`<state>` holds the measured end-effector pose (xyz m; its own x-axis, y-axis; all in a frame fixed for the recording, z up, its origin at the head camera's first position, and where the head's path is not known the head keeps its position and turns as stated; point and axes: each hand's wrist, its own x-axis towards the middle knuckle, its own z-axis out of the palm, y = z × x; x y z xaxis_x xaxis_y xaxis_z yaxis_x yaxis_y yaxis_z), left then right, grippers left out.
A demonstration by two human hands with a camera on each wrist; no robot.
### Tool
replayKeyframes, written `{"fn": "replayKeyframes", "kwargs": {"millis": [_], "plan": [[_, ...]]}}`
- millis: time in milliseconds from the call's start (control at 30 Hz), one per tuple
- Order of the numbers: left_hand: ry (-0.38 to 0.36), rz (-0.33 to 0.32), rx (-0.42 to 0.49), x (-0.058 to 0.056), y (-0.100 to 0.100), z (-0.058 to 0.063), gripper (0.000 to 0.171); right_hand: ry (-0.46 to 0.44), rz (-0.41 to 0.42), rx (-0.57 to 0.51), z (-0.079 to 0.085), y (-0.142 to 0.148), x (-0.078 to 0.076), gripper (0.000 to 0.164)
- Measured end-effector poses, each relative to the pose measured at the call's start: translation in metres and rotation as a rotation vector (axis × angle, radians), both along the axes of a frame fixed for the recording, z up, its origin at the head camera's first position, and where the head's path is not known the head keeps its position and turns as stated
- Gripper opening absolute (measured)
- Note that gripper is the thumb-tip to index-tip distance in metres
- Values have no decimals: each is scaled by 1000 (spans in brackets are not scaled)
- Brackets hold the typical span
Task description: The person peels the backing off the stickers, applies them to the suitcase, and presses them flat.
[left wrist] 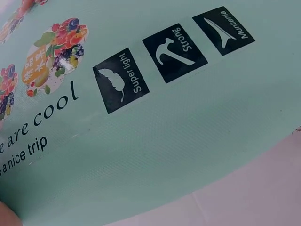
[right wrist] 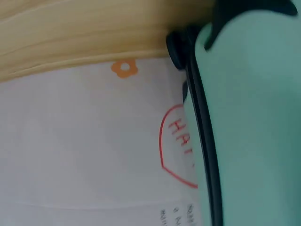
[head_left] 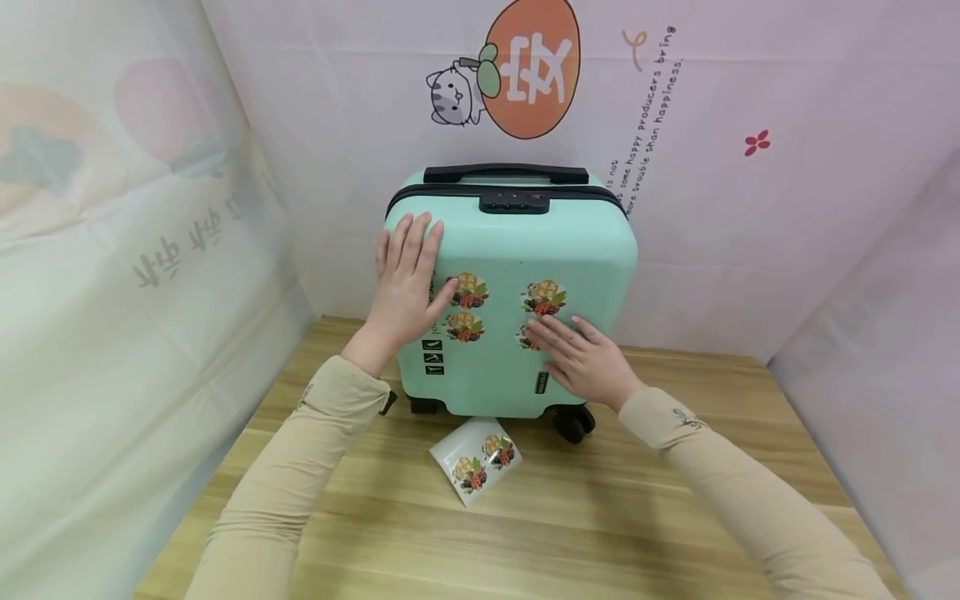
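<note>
A mint-green suitcase (head_left: pixel 487 242) stands upright on the wooden table, black handle on top and wheels below. My left hand (head_left: pixel 405 287) lies with straight fingers on its upper left side, thumb at a round fruit sticker (head_left: pixel 468 292). Below that is a second sticker (head_left: pixel 465 327). With extended fingers, my right hand (head_left: pixel 588 358) touches the suitcase front at the lower right sticker (head_left: pixel 525 337), partly covering it. Another fruit sticker (head_left: pixel 544 297) sits just above. In the left wrist view, a fruit sticker (left wrist: pixel 55 56) appears beside printed lettering and black labels (left wrist: pixel 175 52).
A sticker sheet (head_left: pixel 476 458) bearing two fruit stickers lies on the wooden table (head_left: pixel 450 550) in front of the suitcase. Printed white cloth (head_left: pixel 360 108) hangs behind and along both sides. One black wheel (head_left: pixel 573 423) shows at the suitcase's lower right.
</note>
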<state>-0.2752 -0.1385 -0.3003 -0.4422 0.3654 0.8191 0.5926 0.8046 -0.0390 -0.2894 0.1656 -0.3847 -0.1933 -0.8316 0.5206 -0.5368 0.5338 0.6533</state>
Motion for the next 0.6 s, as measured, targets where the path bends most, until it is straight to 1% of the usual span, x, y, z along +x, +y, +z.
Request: {"fn": "replayKeyframes", "kwargs": {"millis": [100, 167, 233, 333, 467, 533, 600], "plan": [[2, 3, -3, 1, -1, -1, 67, -41, 27, 62, -12, -1, 1, 59], [-1, 0, -2, 1, 0, -1, 67, -60, 20, 97, -18, 3, 2, 59], [-4, -4, 1, 1, 1, -1, 67, -58, -4, 113, -20, 8, 2, 62], [-13, -6, 3, 2, 2, -1, 68, -28, -27, 96, -21, 15, 3, 59], [-11, -9, 2, 3, 2, -1, 67, -21, -30, 43, -27, 24, 6, 57], [-7, -12, 6, 3, 1, -1, 67, -41, -34, 16, -30, 27, 9, 56], [0, -9, 11, 3, 0, -1, 67, -67, -55, 5, -33, 28, 12, 55]]}}
